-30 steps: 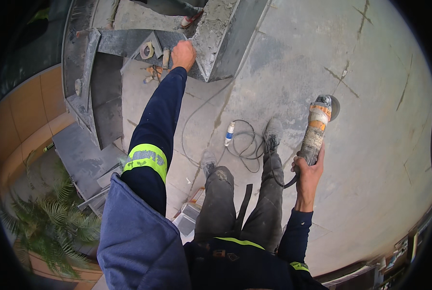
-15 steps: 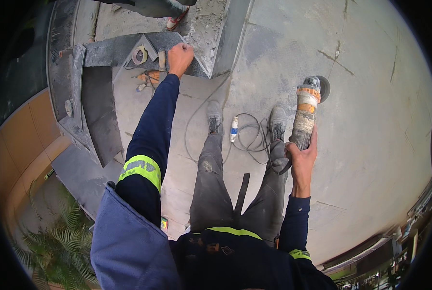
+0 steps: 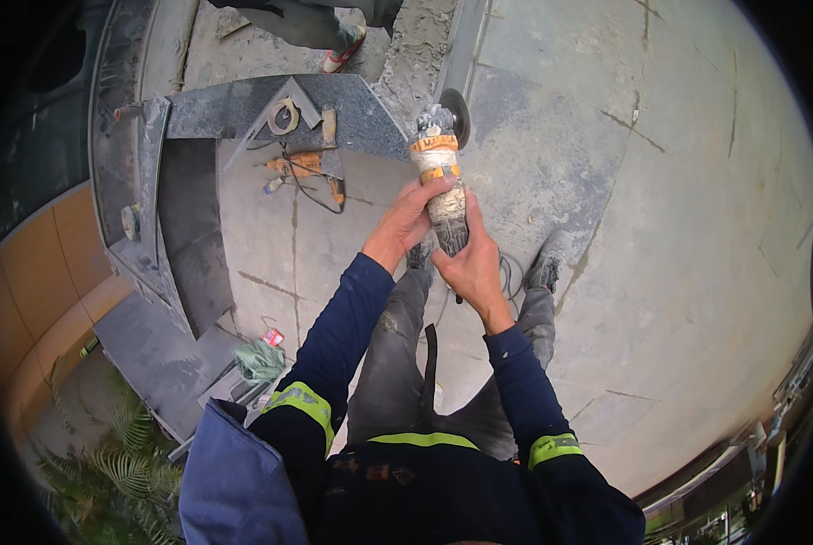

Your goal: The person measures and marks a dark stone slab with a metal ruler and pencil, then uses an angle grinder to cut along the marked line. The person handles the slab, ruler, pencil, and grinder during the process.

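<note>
Near the upper middle of the frame, both hands held a dusty angle grinder (image 3: 440,182) upright, its disc pointing away. The left hand (image 3: 408,222) closed its grip around the body from the left side; the right hand (image 3: 468,263) clasped the lower handle. Above left lay a dark granite slab (image 3: 243,109) with a tape roll (image 3: 284,115) on it.

Scene lit by even, diffuse daylight; no hard shadows or glare noted. Centre rendered sharp. Straight edges bent strongly toward the rim, where the picture is cut off by black vignette.
</note>
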A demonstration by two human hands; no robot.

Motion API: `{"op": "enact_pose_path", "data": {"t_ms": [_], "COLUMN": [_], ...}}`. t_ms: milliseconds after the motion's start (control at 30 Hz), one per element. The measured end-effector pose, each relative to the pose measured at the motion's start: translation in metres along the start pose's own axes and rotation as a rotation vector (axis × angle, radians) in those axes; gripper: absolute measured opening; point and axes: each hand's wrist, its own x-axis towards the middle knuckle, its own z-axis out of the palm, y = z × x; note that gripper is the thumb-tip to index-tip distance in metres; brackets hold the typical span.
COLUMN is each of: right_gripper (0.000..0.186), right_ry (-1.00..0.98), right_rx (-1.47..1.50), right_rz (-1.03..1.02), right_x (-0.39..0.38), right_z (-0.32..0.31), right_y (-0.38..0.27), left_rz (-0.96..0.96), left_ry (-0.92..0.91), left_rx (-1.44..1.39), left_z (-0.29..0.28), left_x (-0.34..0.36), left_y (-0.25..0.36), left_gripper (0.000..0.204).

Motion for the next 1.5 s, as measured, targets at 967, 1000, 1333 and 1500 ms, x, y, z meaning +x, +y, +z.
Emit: {"op": "enact_pose_path", "data": {"t_ms": [967, 1000, 1333, 1500], "right_gripper": [0.119, 0.118, 0.117, 0.116], "right_ry": [-0.05, -0.041, -0.039, -0.041], "right_rx": [-0.345, -0.34, -0.371, -0.388], "right_rz": [-0.279, -0.302, -0.297, -0.307], "right_x": [0.185, 0.185, 0.185, 0.187], "right_z": [0.148, 0.149, 0.155, 0.157], "right_y": [0.038, 0.038, 0.037, 0.036], "left_rz": [0.311, 0.312, 0.325, 0.322], "left_ry": [0.242, 0.234, 0.213, 0.19], "left_rx": [0.089, 0.071, 0.045, 0.027], "left_z": [-0.163, -0.165, -0.18, -0.188], "left_x": [0.13, 0.131, 0.141, 0.145], "left_y": [0.12, 0.121, 0.119, 0.12], "left_gripper": [0.039, 0.04, 0.042, 0.044]}}
